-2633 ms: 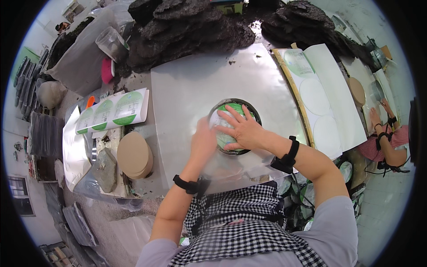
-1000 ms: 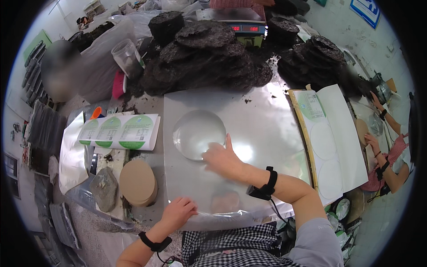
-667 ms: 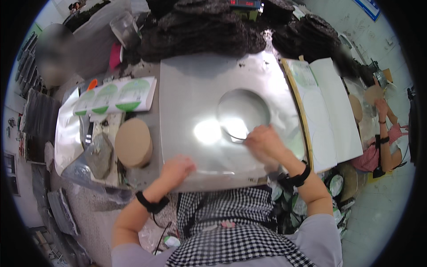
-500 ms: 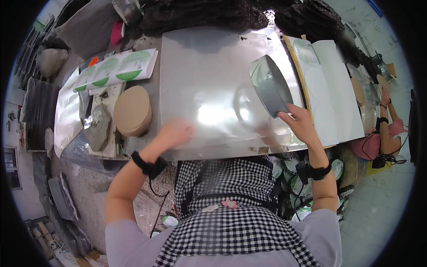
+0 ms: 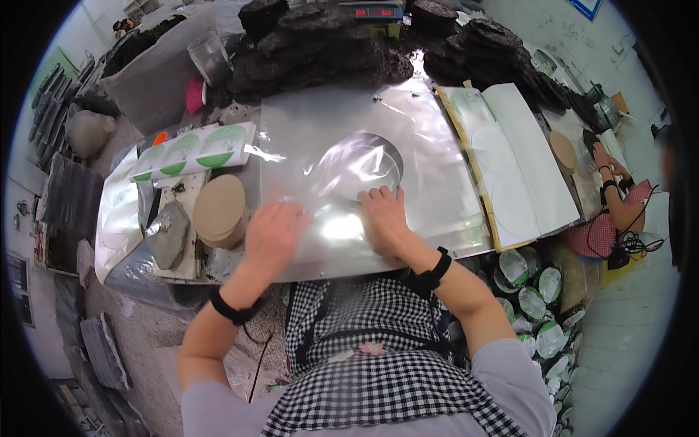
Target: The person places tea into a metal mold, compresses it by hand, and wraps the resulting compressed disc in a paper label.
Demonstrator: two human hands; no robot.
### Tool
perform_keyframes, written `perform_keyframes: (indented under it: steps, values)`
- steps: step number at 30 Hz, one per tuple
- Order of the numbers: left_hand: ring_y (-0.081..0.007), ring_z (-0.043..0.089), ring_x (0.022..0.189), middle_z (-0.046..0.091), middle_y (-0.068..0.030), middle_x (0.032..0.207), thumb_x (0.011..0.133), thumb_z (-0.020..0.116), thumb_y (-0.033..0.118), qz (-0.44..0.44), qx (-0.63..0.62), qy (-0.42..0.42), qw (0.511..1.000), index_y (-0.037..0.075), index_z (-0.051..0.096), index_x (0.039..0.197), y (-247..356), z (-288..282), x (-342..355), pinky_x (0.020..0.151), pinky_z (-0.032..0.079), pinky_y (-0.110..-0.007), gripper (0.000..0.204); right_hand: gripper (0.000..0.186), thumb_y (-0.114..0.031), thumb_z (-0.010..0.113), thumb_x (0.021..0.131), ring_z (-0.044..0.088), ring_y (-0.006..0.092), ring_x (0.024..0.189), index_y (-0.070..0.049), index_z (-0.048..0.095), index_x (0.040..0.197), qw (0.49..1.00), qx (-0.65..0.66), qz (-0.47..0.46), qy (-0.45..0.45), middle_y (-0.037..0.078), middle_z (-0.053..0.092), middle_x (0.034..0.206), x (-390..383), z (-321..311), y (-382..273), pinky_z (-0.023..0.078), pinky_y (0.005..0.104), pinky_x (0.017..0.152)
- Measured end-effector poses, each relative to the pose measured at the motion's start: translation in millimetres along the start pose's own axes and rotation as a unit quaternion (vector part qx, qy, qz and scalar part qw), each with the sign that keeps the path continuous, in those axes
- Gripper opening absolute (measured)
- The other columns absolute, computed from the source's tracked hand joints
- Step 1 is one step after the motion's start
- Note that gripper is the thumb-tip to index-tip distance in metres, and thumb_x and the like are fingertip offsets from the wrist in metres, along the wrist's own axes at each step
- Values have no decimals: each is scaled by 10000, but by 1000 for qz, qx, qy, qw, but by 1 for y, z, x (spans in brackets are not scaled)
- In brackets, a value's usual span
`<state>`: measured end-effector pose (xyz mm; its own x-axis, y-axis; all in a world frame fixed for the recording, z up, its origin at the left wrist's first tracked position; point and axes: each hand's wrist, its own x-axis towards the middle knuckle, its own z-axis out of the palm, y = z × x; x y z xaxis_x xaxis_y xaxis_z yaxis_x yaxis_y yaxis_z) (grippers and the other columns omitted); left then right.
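From the head view, all eyes on the dark metal ring (image 5: pixel 396 156): here it is, on the right half of the glossy sheet (image 5: pixel 291 120), round from end to end, so no long axis to line up with. And it's the right hand (image 5: pixel 384 213) that is nearer, right up at the ring's near rim, fingers reaching over the edge, the ring opening out just beyond the fingertips, far and slightly left. Touching, by the look of it, though whether those fingers actually grip the rim, I cannot tell. Over to the left hand (image 5: pixel 277 227): a blur above the near left part of the sheet, apart from the ring, which lies to its right and farther out; clenched, slack or pinching something, the blur won't say. Just beside it on the left sits the stack of brown discs (image 5: pixel 220 210), with the green-and-white label sheet (image 5: pixel 195 153) farther out, and well to the right of both hands runs the bamboo-edged white sheet (image 5: pixel 535 156).
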<state>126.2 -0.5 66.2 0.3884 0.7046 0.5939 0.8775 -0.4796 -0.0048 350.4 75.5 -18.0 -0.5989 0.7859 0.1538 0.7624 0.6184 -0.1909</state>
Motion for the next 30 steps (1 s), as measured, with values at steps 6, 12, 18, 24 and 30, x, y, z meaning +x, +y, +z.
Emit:
perform_keyframes:
  steps: [6,12,18,24,30]
  values:
    - [-232,589,894,602,-40,921,729,610,110,-24,-59,-101,993,102,658,908,11,41,-61,751,478,-368,185,613,-358,686,830,379,423,1345,-11,522,1308,972,141,-90,-164,263,372,1451,-47,-67,-7,330,596,1060]
    - [-299,600,898,632,-78,946,776,649,103,-143,-184,-286,930,95,642,930,7,50,-98,764,488,-394,155,843,-529,669,821,359,460,1351,-23,360,1420,957,-98,-58,-266,326,293,1478,-82,-56,124,448,530,988]
    - [-350,549,1089,575,-135,1129,713,797,286,-232,-240,-285,899,59,575,1224,-60,-22,-60,889,474,-424,601,461,-452,597,912,666,352,895,-89,654,1190,961,-8,45,-273,190,694,919,99,-147,120,531,448,760]
    - [-374,513,1124,532,-185,1257,715,801,259,-430,42,-247,867,-13,535,1232,-121,-7,-46,904,453,-433,642,716,-48,563,824,253,315,1447,-125,309,1488,957,-136,-69,248,142,310,1538,372,-111,154,298,630,1069]
    - [-362,561,1087,577,-208,1215,767,740,167,-387,77,-232,889,-32,567,1167,-114,12,-76,876,493,-416,479,669,92,544,793,357,327,1384,-127,443,1416,955,-6,-182,232,138,407,1484,456,-61,171,394,412,1082]
